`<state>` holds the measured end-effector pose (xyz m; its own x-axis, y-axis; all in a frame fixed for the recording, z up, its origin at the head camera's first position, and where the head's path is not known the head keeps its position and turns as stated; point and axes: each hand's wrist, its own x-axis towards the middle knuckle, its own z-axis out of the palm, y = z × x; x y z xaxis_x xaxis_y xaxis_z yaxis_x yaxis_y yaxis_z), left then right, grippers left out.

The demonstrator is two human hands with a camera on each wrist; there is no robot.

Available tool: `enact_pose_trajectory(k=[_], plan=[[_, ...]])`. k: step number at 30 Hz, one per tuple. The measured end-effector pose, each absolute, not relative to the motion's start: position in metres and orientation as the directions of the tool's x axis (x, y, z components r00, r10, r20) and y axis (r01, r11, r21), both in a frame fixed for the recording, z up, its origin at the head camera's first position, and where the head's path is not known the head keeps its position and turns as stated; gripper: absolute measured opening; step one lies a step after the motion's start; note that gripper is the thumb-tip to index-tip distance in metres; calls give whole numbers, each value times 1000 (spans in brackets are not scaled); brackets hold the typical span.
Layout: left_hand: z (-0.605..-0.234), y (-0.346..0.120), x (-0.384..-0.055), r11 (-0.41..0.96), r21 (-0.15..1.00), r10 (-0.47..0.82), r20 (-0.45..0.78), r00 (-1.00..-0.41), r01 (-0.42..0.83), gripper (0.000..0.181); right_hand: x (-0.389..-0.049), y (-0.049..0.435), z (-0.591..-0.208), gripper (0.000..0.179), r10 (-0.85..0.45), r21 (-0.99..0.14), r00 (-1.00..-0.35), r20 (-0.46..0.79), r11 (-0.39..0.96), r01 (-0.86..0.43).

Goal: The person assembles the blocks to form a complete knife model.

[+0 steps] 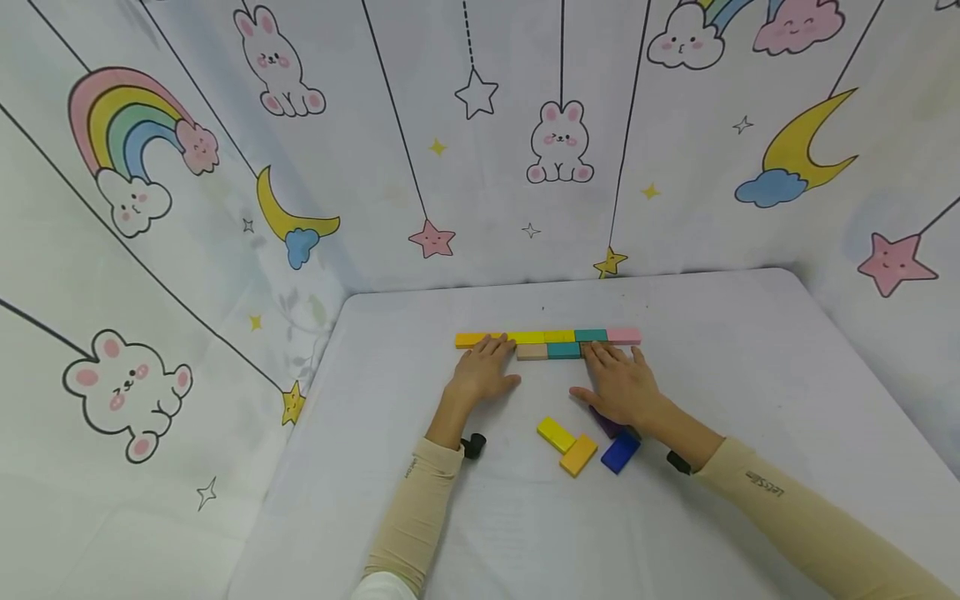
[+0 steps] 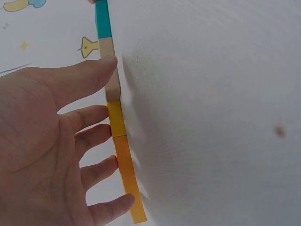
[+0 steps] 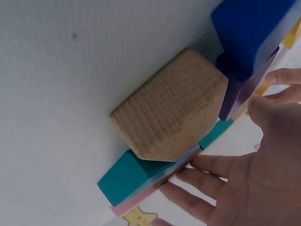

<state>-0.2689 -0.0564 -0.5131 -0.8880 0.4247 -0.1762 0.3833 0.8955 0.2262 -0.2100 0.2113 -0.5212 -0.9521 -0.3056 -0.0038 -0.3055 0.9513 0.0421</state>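
Two adjoining rows of small coloured blocks lie on the white table. The back row has an orange block [image 1: 470, 341], two yellow blocks, a teal block [image 1: 591, 335] and a pink block [image 1: 624, 335]. In front are a wooden-coloured block [image 1: 532, 352] and another teal block [image 1: 564, 351]. With fingers spread, my left hand [image 1: 482, 372] touches the back row's left part; its thumb overlaps the wooden-coloured block in the left wrist view. My right hand [image 1: 624, 388] rests straight fingertips at the front row's right end, partly hiding a brown block there.
Nearer me lie a loose yellow block [image 1: 556, 434], an orange one [image 1: 579, 455] and a blue one [image 1: 620, 452]. A purple block [image 1: 604, 422] sits partly beneath my right hand. The right wrist view also shows a plain wooden block [image 3: 174, 108]. Behind the table hangs a printed curtain [image 1: 495, 183].
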Motion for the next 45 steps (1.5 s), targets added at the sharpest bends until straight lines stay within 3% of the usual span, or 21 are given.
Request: enact_pose_trajectory(k=[45], plan=[[-521, -55, -273, 906, 200, 407, -179, -896, 372, 73, -205, 205, -523, 89, -280, 35, -960, 14, 960, -279]])
